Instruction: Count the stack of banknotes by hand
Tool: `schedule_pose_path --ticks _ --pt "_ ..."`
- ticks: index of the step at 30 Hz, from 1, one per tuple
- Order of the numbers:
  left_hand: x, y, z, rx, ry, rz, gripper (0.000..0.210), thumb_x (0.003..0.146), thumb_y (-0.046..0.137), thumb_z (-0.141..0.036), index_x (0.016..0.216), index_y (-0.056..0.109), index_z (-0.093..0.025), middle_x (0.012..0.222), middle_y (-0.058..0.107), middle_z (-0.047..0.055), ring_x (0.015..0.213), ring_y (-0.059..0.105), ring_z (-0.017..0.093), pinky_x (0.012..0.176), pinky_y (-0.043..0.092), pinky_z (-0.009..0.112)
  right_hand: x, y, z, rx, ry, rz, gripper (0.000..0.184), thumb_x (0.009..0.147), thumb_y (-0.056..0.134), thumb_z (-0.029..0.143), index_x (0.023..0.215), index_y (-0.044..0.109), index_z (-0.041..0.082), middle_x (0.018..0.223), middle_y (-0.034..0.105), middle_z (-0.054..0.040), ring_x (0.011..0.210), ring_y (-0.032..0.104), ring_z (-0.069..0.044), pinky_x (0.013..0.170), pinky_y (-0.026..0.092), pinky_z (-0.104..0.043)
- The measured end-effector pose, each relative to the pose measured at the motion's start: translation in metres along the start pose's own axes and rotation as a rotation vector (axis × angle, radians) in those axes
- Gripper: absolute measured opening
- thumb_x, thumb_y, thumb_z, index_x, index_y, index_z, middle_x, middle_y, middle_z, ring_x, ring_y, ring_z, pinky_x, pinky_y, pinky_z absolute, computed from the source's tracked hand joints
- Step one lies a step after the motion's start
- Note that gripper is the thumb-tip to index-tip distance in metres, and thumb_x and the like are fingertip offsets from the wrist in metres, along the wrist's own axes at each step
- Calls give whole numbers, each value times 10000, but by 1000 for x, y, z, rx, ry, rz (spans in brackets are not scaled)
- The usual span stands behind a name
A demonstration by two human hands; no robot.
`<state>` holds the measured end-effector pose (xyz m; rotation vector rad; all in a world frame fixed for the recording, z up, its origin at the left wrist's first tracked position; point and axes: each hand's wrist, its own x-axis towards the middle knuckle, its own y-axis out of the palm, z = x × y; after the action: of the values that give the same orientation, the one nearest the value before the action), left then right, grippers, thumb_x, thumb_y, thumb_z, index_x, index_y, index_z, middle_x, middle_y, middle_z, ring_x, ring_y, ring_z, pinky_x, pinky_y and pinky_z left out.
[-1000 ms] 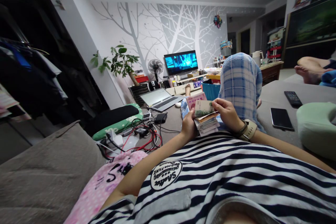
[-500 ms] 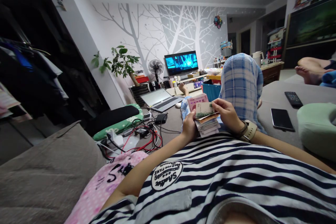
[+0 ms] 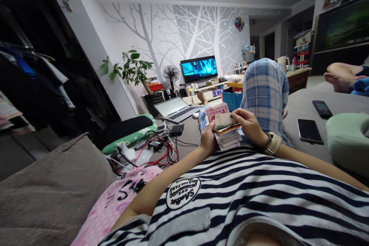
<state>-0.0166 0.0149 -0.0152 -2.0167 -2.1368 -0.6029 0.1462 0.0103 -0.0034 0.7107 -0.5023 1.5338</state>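
Note:
In front of my belly, my left hand [image 3: 208,138] is closed around the left side of a thick stack of banknotes [image 3: 229,141], its thumb on top. A pale green banknote [image 3: 223,120] lies uppermost, tilted. My right hand [image 3: 249,123] pinches that note's right edge between thumb and fingers. Behind it, pink banknotes [image 3: 213,111] marked 100 fan up from the same bundle. The lower part of the stack is folded into pale layers near my striped shirt [image 3: 230,184]. My left fingers under the bundle are hidden.
To the left lie tangled cables [image 3: 170,152], a laptop [image 3: 180,109] and a pink blanket [image 3: 115,203]. My raised knee [image 3: 263,96] stands beyond my right hand. A phone [image 3: 309,130], a remote [image 3: 322,108] and a green neck pillow [image 3: 350,142] lie right; another person's foot [image 3: 340,78] is farther off.
Almost nothing differs. The pale green banknote and my right fingertips have shifted very slightly; both hands keep their hold.

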Motion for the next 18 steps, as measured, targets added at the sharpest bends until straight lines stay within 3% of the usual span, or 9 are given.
schedule_pose_path --ticks 11,18 --pt "-18 6 -29 109 11 -32 227 820 676 -298 614 664 -202 738 709 58 848 628 236 853 524 335 -1 -1 2 9 -16 -12 450 787 717 623 676 605 202 593 467 30 564 389 -124 529 307 -281" --pt "-22 11 -37 31 -22 -73 247 778 753 -369 601 679 -213 671 692 71 967 655 300 916 526 396 -1 -2 0 12 -16 -7 460 781 730 632 664 613 202 584 478 30 552 411 -123 525 327 -278"
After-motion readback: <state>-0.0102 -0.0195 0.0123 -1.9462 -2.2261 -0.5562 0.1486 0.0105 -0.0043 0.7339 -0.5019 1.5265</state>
